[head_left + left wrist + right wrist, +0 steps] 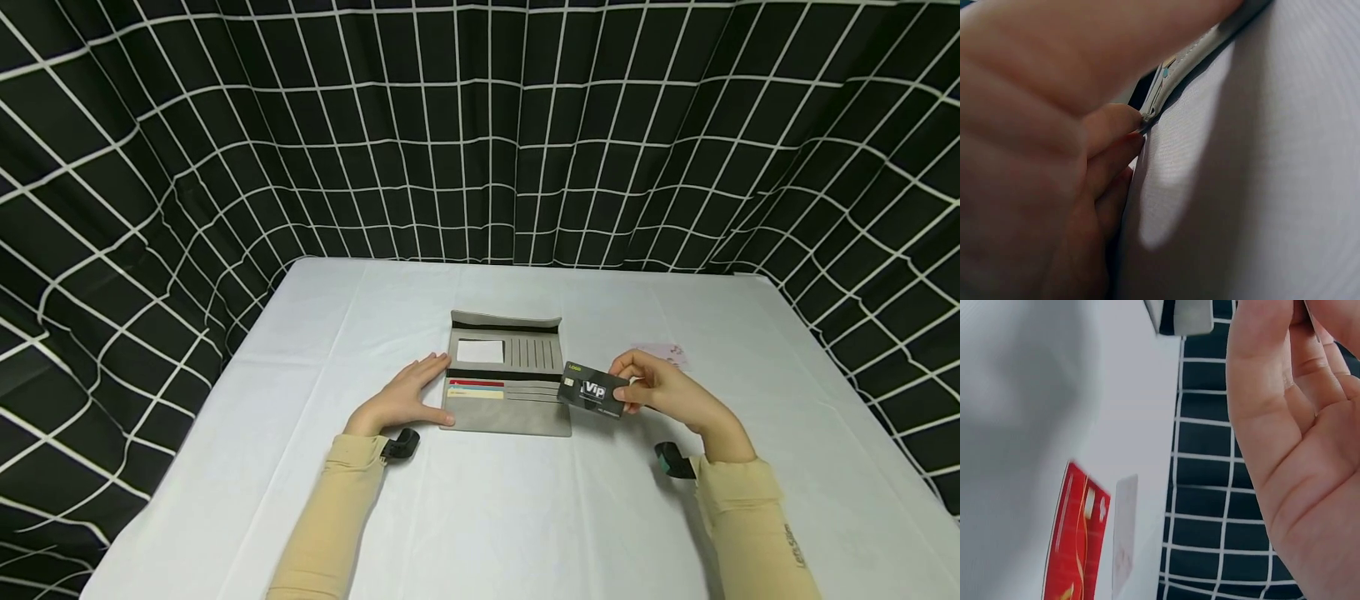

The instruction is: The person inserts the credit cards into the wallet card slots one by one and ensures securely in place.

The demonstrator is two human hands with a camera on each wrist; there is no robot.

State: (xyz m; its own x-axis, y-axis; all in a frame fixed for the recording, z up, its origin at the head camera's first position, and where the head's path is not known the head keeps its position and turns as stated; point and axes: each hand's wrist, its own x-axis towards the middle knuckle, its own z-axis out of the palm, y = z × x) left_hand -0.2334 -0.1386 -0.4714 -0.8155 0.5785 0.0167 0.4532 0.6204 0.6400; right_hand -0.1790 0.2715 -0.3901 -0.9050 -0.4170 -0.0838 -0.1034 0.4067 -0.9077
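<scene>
A grey wallet lies unfolded on the white table. My left hand rests at its left side with fingers extended, the fingertips and thumb touching the edge; the left wrist view shows those fingers against the wallet's rim. With thumb and fingers, my right hand pinches a black VIP card by its right end. The card is tilted, and its left end overlaps the wallet's right edge in the head view. Colored cards show in the wallet's lower left slots, and a white card above them.
A pale pink patterned card lies on the table beyond my right hand. Beside it in the right wrist view is a red card, hidden in the head view. A black curtain with white grid lines surrounds the table.
</scene>
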